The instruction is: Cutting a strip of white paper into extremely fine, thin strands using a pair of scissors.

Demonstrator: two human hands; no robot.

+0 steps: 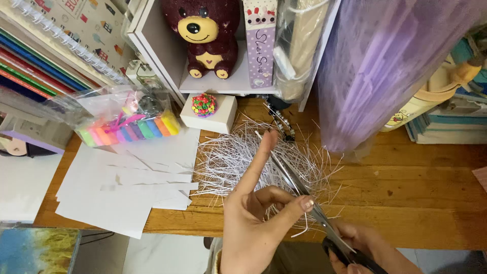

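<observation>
My right hand (361, 248) grips the black handles of a pair of scissors (297, 182) at the bottom edge. The long metal blades reach up and left over a heap of thin white paper shreds (228, 157) on the wooden desk (406, 198). My left hand (253, 218) is raised just left of the blades, index finger pointing up, thumb near the blades' pivot. Whether it pinches a thin strip against the blades is not clear. Cut white paper sheets (122, 187) lie to the left of the shreds.
A clear bag of coloured clay sticks (129, 127) lies at the back left. A small white box with a beaded ball (205, 109) sits under a white shelf holding a maroon bear figure (205, 35). A purple plastic cover (385, 66) hangs at the right.
</observation>
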